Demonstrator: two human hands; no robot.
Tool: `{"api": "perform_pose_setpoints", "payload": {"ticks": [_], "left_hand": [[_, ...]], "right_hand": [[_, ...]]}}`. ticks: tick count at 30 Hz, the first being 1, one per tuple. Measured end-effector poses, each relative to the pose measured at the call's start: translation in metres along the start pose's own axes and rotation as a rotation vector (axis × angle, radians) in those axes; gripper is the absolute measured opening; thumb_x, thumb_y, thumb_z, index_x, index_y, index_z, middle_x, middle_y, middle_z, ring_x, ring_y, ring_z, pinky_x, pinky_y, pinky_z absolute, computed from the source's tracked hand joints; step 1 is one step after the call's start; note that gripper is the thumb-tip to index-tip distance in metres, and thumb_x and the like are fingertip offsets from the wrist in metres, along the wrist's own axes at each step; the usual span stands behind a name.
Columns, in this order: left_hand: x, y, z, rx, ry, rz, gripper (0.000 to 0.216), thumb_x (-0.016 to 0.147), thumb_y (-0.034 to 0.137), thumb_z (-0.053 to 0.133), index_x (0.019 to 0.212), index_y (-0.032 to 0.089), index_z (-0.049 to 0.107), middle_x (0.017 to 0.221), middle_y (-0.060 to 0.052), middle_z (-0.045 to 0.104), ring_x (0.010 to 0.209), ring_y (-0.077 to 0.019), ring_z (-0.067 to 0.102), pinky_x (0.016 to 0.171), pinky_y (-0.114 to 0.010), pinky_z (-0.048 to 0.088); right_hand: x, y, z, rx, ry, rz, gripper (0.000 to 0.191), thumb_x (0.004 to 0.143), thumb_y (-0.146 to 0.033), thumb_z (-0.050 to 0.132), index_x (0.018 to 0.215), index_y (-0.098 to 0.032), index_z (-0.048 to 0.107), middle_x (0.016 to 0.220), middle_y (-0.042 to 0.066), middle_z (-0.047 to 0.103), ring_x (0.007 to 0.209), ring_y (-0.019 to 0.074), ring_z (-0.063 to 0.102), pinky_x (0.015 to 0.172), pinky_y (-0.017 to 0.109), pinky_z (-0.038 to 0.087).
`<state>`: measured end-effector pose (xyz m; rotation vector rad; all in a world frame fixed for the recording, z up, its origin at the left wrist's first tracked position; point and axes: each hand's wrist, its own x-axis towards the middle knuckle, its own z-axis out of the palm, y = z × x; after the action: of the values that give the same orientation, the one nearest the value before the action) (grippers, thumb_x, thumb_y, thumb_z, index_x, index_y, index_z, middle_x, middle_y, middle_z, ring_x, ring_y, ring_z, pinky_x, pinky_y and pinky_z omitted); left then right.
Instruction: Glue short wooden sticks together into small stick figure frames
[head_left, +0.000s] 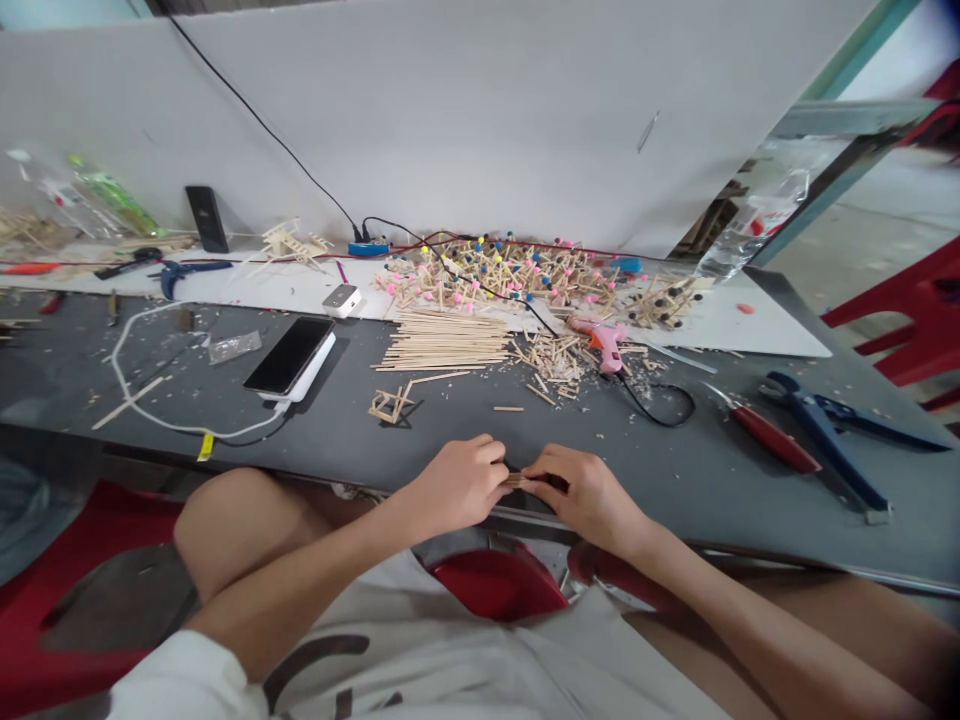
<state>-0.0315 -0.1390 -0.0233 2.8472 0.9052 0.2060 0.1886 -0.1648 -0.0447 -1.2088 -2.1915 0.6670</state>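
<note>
Both my hands meet at the table's front edge, pinching a few short wooden sticks (pixel 515 481) between them. My left hand (pixel 466 482) is closed on the sticks' left end, and my right hand (pixel 585 492) grips the right end with thumb and fingers. The fingers hide most of the sticks, so I cannot tell how many there are. Beyond my hands lies one loose short stick (pixel 508 408). Left of it rests a small frame of joined sticks (pixel 391 404). Farther back, long wooden sticks (pixel 442 340) lie in a flat bundle beside a pile of short cut pieces (pixel 559 362).
A pink glue gun (pixel 604 343), a red-handled knife (pixel 774 437) and a blue cutter tool (pixel 829 440) lie to the right. On the left, a phone (pixel 289 356) sits on a white power bank with a looped cable (pixel 120 345). Stick pieces with coloured tips (pixel 487 272) line the back.
</note>
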Motion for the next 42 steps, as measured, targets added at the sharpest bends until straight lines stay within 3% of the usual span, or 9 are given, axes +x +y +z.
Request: {"api": "perform_pose_setpoints", "payload": {"ticks": [26, 34, 42], "left_hand": [[-0.003, 0.003, -0.005, 0.002, -0.005, 0.039, 0.023, 0.095, 0.028, 0.055, 0.079, 0.017, 0.066, 0.085, -0.004, 0.060, 0.084, -0.0172, 0.057, 0.066, -0.030, 0.044], [-0.005, 0.004, -0.011, -0.004, -0.039, 0.067, 0.018, 0.089, 0.034, 0.065, 0.084, 0.017, 0.067, 0.088, -0.004, 0.063, 0.089, -0.0199, 0.059, 0.067, -0.030, 0.044], [-0.002, -0.003, -0.009, -0.253, 0.028, -0.086, 0.017, 0.093, 0.027, 0.058, 0.086, 0.019, 0.071, 0.084, -0.003, 0.065, 0.082, -0.0160, 0.062, 0.072, -0.026, 0.043]], "right_hand": [[-0.003, -0.005, 0.000, -0.065, -0.094, -0.031, 0.016, 0.093, -0.013, 0.053, 0.087, -0.017, 0.067, 0.084, 0.005, 0.065, 0.076, 0.0159, 0.064, 0.069, 0.026, 0.046], [-0.002, -0.010, -0.008, -0.016, -0.157, 0.016, 0.016, 0.096, -0.021, 0.052, 0.091, -0.019, 0.067, 0.087, 0.004, 0.066, 0.075, 0.0152, 0.062, 0.070, 0.026, 0.045], [0.002, -0.010, -0.012, 0.096, -0.130, 0.099, 0.025, 0.098, -0.032, 0.050, 0.089, -0.020, 0.070, 0.083, 0.003, 0.067, 0.074, 0.0136, 0.060, 0.068, 0.024, 0.042]]}}
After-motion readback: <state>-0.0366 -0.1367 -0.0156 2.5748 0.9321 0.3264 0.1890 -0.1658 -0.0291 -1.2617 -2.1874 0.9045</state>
